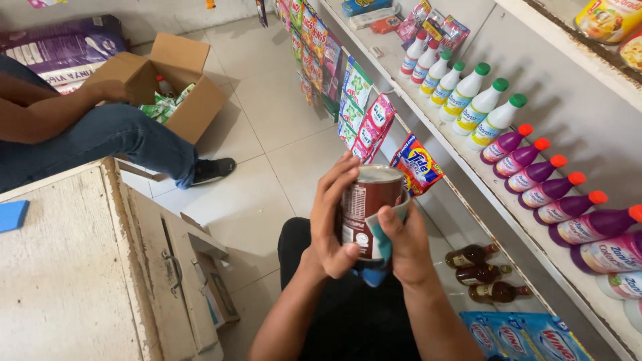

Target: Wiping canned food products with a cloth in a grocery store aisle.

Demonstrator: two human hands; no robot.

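Note:
I hold a dark red tin can with a silver lid upright in front of me. My left hand wraps around its left side. My right hand presses a grey and blue cloth against the can's right side. Both hands are over my lap, beside a white shop shelf.
The shelf carries white bottles with green caps, purple bottles with orange caps and hanging detergent sachets. Brown bottles lie on a lower shelf. A worn white cabinet stands at left. Another person sits by an open cardboard box.

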